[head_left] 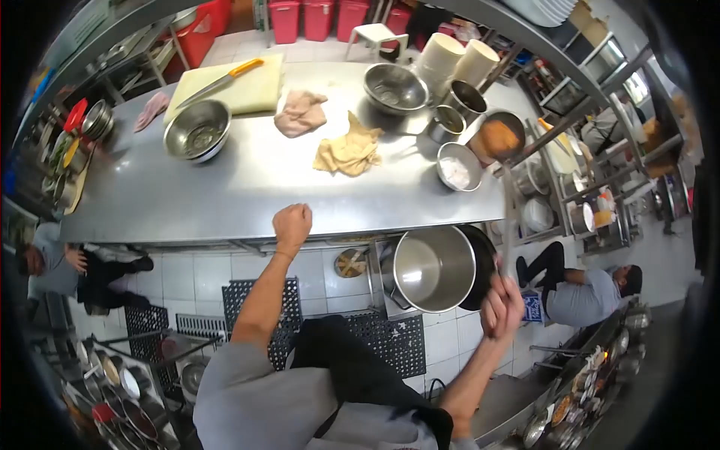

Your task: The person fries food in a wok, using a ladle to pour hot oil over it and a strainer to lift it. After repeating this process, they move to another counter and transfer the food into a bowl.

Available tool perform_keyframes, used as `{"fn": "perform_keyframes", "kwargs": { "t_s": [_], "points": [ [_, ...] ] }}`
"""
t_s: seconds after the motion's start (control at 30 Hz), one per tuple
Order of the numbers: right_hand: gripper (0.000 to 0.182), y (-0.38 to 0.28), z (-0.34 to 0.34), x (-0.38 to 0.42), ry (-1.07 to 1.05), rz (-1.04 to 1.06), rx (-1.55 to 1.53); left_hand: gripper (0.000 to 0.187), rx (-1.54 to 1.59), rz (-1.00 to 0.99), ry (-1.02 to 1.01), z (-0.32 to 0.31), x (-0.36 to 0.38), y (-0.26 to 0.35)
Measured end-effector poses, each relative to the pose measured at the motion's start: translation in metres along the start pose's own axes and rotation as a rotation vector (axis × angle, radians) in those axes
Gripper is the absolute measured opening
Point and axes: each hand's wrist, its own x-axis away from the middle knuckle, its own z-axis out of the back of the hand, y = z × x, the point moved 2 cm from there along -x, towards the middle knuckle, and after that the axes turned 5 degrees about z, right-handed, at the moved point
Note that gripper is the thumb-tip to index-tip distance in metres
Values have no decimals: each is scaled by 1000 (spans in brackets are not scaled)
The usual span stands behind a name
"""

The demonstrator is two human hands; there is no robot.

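Observation:
My left hand (292, 223) is closed into a fist and rests on the near edge of the steel table (225, 195), holding nothing. My right hand (501, 306) is closed around a thin metal handle (508, 251) that seems to belong to a black pan (484, 259). A large steel pot (433, 268) sits tilted against that pan, just below the table's right end. I cannot tell exactly how the pot and pan are joined.
On the table lie two crumpled cloths (349, 148), steel bowls (196, 129), a cutting board with an orange-handled knife (225, 79), and several metal containers (457, 169). Black floor mats (255, 300) lie below. Other people sit on the floor at left (67, 270) and right (585, 289).

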Motion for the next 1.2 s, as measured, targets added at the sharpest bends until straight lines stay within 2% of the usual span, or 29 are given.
{"fn": "perform_keyframes", "kwargs": {
  "t_s": [0.03,0.23,0.33,0.43,0.57,0.63,0.67,0.7,0.77,0.9,0.97,1.03,1.1,1.13,1.17,1.2],
  "points": [
    [39,9,-11,-25,-64,-38,-10,24,19,-13,-3,0,-1,3],
    [30,74,-52,-156,-141,-133,175,24,-52,45,-1,0,-3,4],
    [11,115,-60,-202,-90,-47,449,22,-63,108,9,-1,-2,4],
    [7,139,-73,-224,-85,-63,661,21,-43,118,-8,-3,-2,2],
    [7,157,-57,-244,-91,-159,659,20,-36,126,-26,2,-4,6],
    [12,173,-53,-244,-62,236,1334,20,-41,116,-35,-1,-2,4],
    [26,173,-56,-244,-46,319,1397,20,-48,104,-29,-1,-2,3],
    [26,170,-57,-242,-32,321,1389,20,-50,89,-34,-1,-4,2],
    [39,153,-56,-231,46,341,1362,20,-47,126,-62,-3,-2,2],
    [42,135,-15,-179,66,382,1394,20,-16,93,-105,-8,0,0],
    [41,129,7,-135,137,408,1412,18,-143,124,-115,-15,5,-5],
    [42,117,20,-85,222,330,1316,19,-138,85,-116,-12,5,-1],
    [44,104,44,-35,319,451,1336,20,-139,116,-89,-5,2,2],
    [45,95,60,-12,398,396,1294,21,-123,129,-108,-8,5,0],
    [46,87,76,17,506,347,1245,25,-71,202,-234,-24,9,-23],
    [48,66,68,45,589,383,1318,29,-172,200,-177,-32,11,-31]
  ]
}}
